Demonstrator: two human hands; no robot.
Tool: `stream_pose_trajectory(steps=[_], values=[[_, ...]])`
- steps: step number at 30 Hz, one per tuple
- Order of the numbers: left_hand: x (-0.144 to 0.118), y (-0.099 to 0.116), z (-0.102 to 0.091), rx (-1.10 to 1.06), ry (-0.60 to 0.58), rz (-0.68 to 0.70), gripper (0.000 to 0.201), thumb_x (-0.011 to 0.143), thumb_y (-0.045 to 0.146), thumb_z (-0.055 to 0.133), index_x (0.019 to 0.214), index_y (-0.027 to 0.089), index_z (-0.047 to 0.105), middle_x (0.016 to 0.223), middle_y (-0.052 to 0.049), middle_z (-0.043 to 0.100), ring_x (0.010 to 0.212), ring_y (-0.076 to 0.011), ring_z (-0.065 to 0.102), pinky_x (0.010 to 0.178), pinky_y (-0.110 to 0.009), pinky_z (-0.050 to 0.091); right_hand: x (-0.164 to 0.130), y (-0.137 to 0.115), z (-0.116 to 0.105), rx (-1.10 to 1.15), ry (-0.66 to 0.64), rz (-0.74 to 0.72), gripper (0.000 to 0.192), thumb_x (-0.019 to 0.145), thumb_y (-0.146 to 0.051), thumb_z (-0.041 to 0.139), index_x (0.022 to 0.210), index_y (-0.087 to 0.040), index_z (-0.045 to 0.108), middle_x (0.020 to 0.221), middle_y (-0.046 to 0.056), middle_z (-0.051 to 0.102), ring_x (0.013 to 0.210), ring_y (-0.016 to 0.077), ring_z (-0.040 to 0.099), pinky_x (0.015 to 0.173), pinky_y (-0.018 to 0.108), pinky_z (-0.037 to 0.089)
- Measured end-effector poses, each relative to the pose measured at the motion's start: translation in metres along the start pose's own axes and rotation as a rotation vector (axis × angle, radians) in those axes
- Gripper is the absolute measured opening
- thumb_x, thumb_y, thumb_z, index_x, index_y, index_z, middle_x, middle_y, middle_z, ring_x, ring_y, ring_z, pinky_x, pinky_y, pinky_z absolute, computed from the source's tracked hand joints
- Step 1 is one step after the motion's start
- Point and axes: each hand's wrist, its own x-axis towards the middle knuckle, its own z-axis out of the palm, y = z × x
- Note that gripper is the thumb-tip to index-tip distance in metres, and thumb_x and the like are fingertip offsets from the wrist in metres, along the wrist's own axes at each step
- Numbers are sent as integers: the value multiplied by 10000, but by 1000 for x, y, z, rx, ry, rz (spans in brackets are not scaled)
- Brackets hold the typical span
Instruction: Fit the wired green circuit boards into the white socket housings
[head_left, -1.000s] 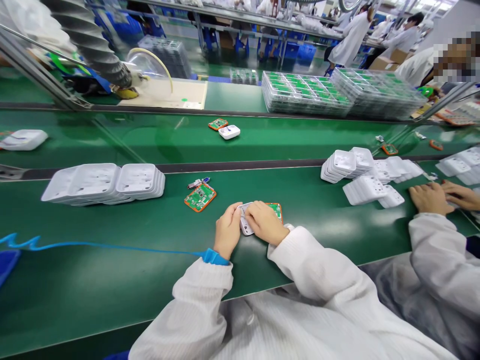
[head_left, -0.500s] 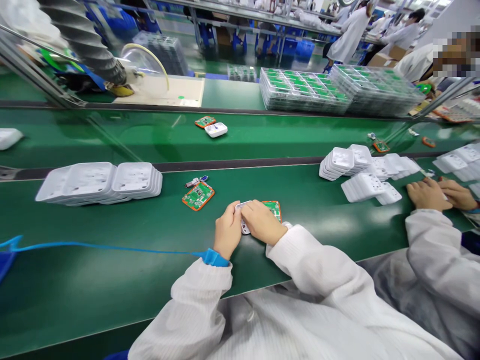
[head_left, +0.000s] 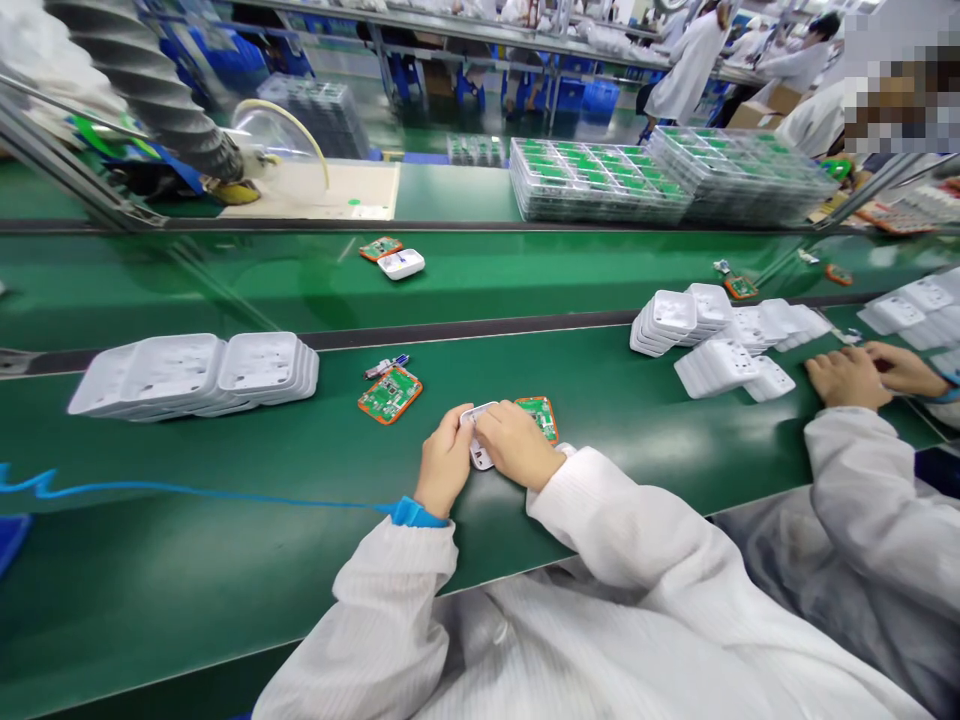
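My left hand (head_left: 445,462) grips a small white plastic housing (head_left: 481,456) by its left side, low over the green bench. The fingers of my right hand (head_left: 520,444) are bent and pressed onto the same housing from the right. They cover much of its inside, and their tips are hidden. Just behind my right hand lies a green circuit board with an orange edge (head_left: 541,416), partly covered by the hand. Another orange-edged circuit board (head_left: 391,395) rests farther left, with a small part with a blue end (head_left: 386,367) touching or beside its top edge.
Stacked white housings (head_left: 259,362) lie at left, more stacks (head_left: 716,367) at right. Behind a dark rail runs a green belt (head_left: 300,270) carrying a white housing (head_left: 402,264) and boards. A blue wrist cord (head_left: 225,493) stretches left. A co-worker's hands (head_left: 847,380) are at far right.
More of the housing's inside shows between my hands, which stay together on it. On the back belt, the housing and board have shifted left. The view has moved slightly.
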Motion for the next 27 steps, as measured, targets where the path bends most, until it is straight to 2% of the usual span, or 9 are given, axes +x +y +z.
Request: stream_pose_trajectory(steps=[2, 6, 9, 13, 16, 18, 20, 23, 27], values=[[1, -2, -1, -29, -7, -3, 358, 824, 338, 446, 1115, 199, 601, 1053, -48, 662, 913, -196, 605, 815, -316, 465, -6, 2, -6, 7, 1, 5, 110, 898, -229, 498, 862, -147, 561, 867, 73, 546, 800, 190, 423, 747, 318, 358], [2, -4, -4, -60, -5, -6, 376, 825, 352, 441, 1129, 189, 590, 1076, -56, 655, 921, -195, 604, 808, -308, 470, -23, 10, -11, -45, 23, 14, 160, 876, -299, 557, 917, -146, 580, 903, 84, 543, 863, 209, 428, 786, 338, 356], [1, 2, -9, -20, -66, 35, 386, 833, 359, 434, 1143, 187, 586, 1069, -57, 660, 911, -196, 612, 823, -313, 472, -30, 15, -8, -92, -7, 6, 134, 886, -271, 539, 864, -147, 584, 861, 79, 537, 834, 203, 428, 760, 332, 345], [0, 17, -18, 84, -171, 123, 395, 849, 371, 415, 1156, 187, 583, 1103, -52, 652, 951, -200, 608, 885, -336, 458, -24, 14, -10, -131, -41, 10, 167, 861, -309, 583, 798, -156, 561, 828, 65, 537, 816, 196, 435, 758, 332, 330], [1, 24, -23, 109, -223, 162, 414, 850, 371, 408, 1175, 176, 574, 1135, -58, 640, 974, -202, 603, 906, -345, 455, -17, 12, -19, -134, -7, 134, 279, 777, -391, 678, 836, -157, 538, 866, 74, 539, 846, 214, 445, 757, 347, 328], [2, 26, -25, 101, -257, 192, 431, 851, 380, 409, 1191, 168, 567, 1167, -67, 627, 1007, -205, 595, 928, -349, 446, -14, 13, -24, -62, 21, 215, 434, 704, -426, 737, 957, -148, 518, 976, 100, 538, 927, 239, 451, 782, 358, 342], [3, 26, -25, 89, -288, 239, 433, 854, 385, 409, 1195, 172, 570, 1199, -67, 612, 1052, -207, 579, 953, -350, 431, -11, 16, -27, 62, -44, 192, 527, 701, -387, 745, 1083, -147, 474, 1064, 107, 532, 994, 238, 463, 823, 361, 356], [4, 25, -24, 88, -275, 277, 414, 859, 372, 403, 1178, 181, 585, 1205, -55, 611, 1081, -201, 565, 964, -335, 421, -6, 20, -25, 180, -196, 113, 428, 780, -268, 670, 1125, -152, 444, 1056, 85, 559, 962, 205, 513, 830, 347, 374], [6, 24, -21, 146, -172, 215, 383, 868, 368, 382, 1116, 197, 618, 1086, -36, 664, 960, -193, 611, 895, -323, 455, 1, 16, -22, 176, -239, 197, 299, 803, -250, 622, 1025, -135, 458, 958, 81, 575, 850, 206, 545, 716, 320, 395]])
